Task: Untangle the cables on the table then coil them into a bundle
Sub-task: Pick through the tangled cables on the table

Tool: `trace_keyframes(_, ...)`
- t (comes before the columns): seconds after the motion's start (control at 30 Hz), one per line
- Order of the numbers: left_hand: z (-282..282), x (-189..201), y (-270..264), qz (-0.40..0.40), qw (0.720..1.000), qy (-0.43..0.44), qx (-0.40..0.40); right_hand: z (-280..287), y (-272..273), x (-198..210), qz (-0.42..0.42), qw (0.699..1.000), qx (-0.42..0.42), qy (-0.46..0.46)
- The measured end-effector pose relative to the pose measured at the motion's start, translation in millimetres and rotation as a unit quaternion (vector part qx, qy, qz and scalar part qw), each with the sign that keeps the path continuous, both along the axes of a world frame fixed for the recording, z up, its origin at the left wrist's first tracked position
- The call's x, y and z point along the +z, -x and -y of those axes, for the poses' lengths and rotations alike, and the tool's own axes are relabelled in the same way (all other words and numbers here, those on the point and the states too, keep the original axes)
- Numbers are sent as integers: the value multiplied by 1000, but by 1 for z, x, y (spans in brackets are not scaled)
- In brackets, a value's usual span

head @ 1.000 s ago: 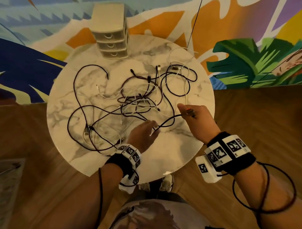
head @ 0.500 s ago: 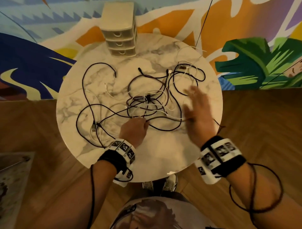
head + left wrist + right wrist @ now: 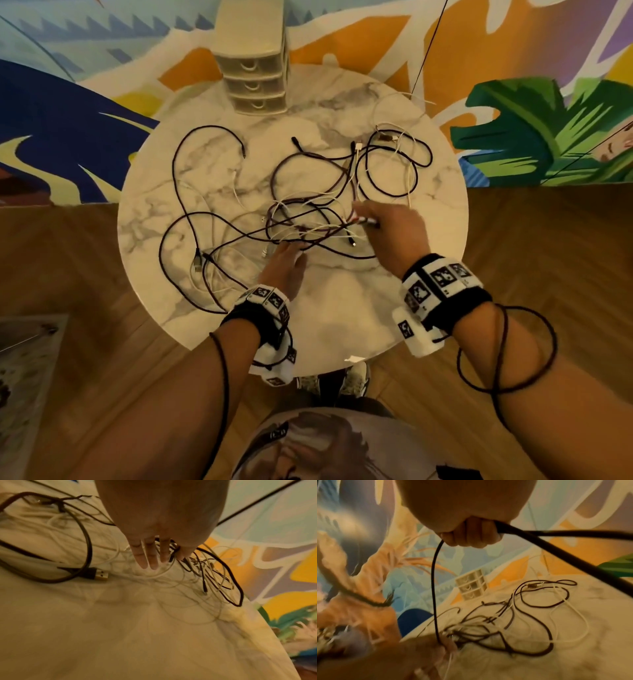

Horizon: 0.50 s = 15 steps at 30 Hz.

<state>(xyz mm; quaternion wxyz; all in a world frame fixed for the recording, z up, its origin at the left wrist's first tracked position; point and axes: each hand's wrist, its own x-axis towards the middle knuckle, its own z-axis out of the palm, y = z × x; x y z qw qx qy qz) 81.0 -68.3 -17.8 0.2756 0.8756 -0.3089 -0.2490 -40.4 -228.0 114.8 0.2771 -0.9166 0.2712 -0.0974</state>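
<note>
A tangle of black and white cables (image 3: 308, 219) lies spread across the round marble table (image 3: 342, 308). My right hand (image 3: 364, 221) hovers over the tangle's right side. In the right wrist view its fingers (image 3: 469, 534) are curled round a black cable (image 3: 434, 588), which runs taut down to my left hand. My left hand (image 3: 294, 248) is at the tangle's near edge, fingers pointing into it. In the left wrist view, black strands pass between its thumb and index finger (image 3: 164, 550). A black cable's gold USB plug (image 3: 101, 575) lies to its left.
A cream three-drawer unit (image 3: 253, 78) stands at the table's far edge. A wide black loop (image 3: 178, 192) reaches the left side, and white cable (image 3: 409, 178) trails to the right. The near part of the table is bare marble. A painted wall rises behind, with wooden floor around.
Half a second ago my right hand was spread open over the table's right side. Now it grips the black cable over the tangle. My left hand has stayed at the tangle's near edge.
</note>
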Motion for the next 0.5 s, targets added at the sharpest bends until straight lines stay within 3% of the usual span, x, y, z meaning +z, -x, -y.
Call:
trace_keyframes(0.07,5,-8,-4,-3,1000,9,22,9,5,5,59,996,-59,1)
trace_keyframes(0.17,11,-11,-8,24,1000,-8,11,15,15,-8,-1,997,-65,-33)
trace_keyframes(0.27,6,-5,-15,93,995,-7,23,17,29,-24,-98,991,-27,-85)
trace_keyframes(0.43,-14,11,-19,248,968,12,-41,33,38,-24,-57,990,-109,-68)
trace_keyframes(0.5,-11,26,-20,307,951,32,-15,39,38,-24,-33,988,-138,-64)
